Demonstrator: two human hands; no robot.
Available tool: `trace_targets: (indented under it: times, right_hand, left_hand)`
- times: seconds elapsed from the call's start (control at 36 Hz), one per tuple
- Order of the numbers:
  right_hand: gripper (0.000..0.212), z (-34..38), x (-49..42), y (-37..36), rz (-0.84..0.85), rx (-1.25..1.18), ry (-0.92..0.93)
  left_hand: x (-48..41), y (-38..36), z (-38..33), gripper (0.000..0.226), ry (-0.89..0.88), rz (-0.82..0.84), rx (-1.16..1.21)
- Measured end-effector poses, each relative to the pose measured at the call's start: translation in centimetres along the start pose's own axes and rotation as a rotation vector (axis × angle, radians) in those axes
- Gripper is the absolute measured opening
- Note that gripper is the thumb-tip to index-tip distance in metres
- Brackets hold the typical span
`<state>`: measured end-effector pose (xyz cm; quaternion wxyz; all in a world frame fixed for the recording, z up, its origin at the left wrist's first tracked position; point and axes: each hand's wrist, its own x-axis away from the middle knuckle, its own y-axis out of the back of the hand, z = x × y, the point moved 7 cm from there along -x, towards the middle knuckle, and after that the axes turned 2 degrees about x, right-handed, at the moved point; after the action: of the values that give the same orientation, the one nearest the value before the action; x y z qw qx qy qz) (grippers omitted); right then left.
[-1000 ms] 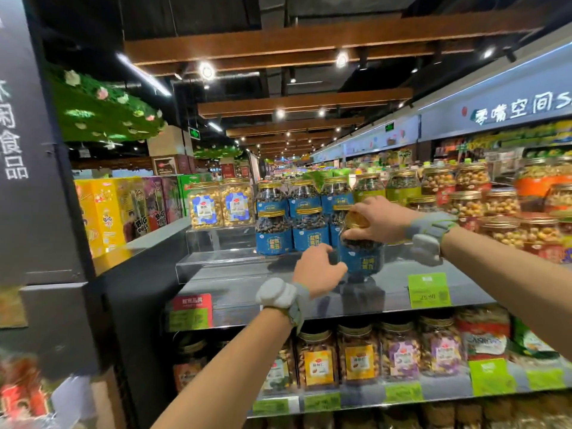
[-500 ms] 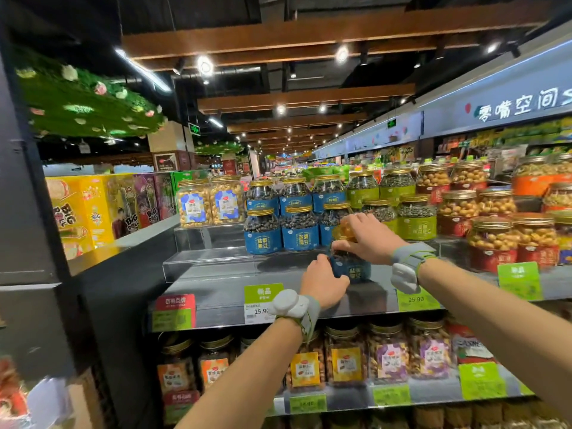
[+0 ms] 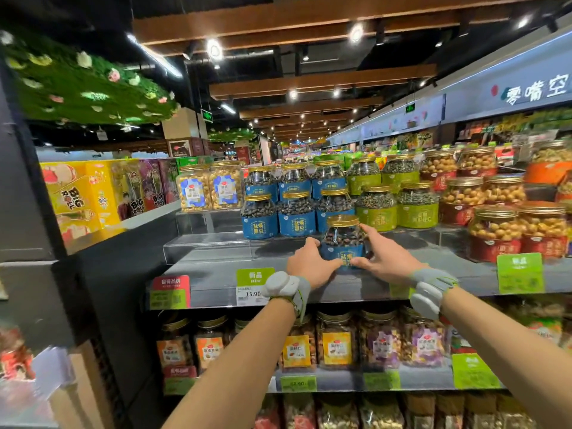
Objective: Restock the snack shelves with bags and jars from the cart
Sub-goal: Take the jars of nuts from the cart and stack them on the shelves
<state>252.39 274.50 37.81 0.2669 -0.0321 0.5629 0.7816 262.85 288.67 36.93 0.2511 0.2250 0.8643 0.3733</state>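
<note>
Jar [image 3: 342, 241] between hands [image 3: 309, 265] [image 3: 387, 261] (seemingly on shelf [image 3: 213, 275])

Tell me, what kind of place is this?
Probably a supermarket snack aisle: shelves stacked with rows of jars, price tags on the shelf edge, and the left hand and right hand holding a blue-label jar there.

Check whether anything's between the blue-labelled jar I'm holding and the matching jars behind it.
Nothing visible. The blue-labelled, gold-lidded jar sits between your left hand and right hand, directly before the row of matching blue jars on the clear step; only grey shelf surrounds it.
</note>
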Motion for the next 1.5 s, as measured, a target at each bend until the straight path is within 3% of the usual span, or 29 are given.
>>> trace_targets:
  times: [0.36, 0.5, 0.58, 0.64, 0.72, 0.83, 0.89, 0.97, 1.06, 1.14, 1.33, 1.5]
  right_hand:
    - [0.093, -0.8, -0.5, -0.4, 0.058, 0.076, -0.038]
    - [0.102, -0.5, -0.6, 0.0, 0.085, -0.022, -0.062]
    - [0.095, -0.5, 0.4, 1.8, -0.095, -0.098, -0.077]
    - [0.073, 0.0, 1.6, 3.3, -0.283, -0.167, -0.044]
    - [0.040, 0.5, 4.4, 4.4, -0.483, -0.285, -0.029]
    - [0.018, -1.2, 10.0, 3.8, -0.524, -0.326, -0.141]
    - [0.014, -4.6, 14.3, 2.4, -0.493, -0.352, -0.254]
    - [0.008, -10.3, 21.5, -1.0, -0.329, -0.340, -0.474]
    - [0.009, -15.6, 29.2, -3.5, -0.180, -0.325, -0.680]
    - [0.010, -19.7, 38.8, -4.9, -0.022, -0.273, -0.820]
    - [0.022, -28.0, 57.9, -8.2, 0.102, -0.404, -1.191]
    - [0.034, -34.0, 68.7, -8.7, -0.034, -0.475, -1.402]
  left_hand:
    - [0.1, -0.1, 0.1, 0.082, 0.013, -0.056, 0.002]
    - [0.1, 0.3, 0.5, 0.070, 0.017, -0.032, 0.152]
    - [1.3, 1.3, -0.2, 0.044, -0.071, -0.190, 0.319]
    - [3.0, 2.4, -1.3, 0.026, -0.182, -0.360, 0.431]
    - [5.1, 1.6, -3.8, 0.016, -0.309, -0.383, 0.577]
    - [7.7, -3.3, -7.2, 0.005, -0.442, -0.194, 0.605]
    - [9.5, -7.8, -8.4, 0.010, -0.451, -0.071, 0.578]
    - [13.0, -15.2, -9.2, 0.021, -0.429, 0.187, 0.443]
    - [17.8, -22.1, -10.0, 0.029, -0.519, 0.438, 0.229]
    - [24.6, -28.9, -12.0, 0.033, -0.592, 0.714, 0.167]
    - [36.2, -42.6, -18.3, 0.042, -0.801, 0.921, -0.124]
    - [44.6, -50.5, -23.0, 0.038, -0.893, 1.124, -0.291]
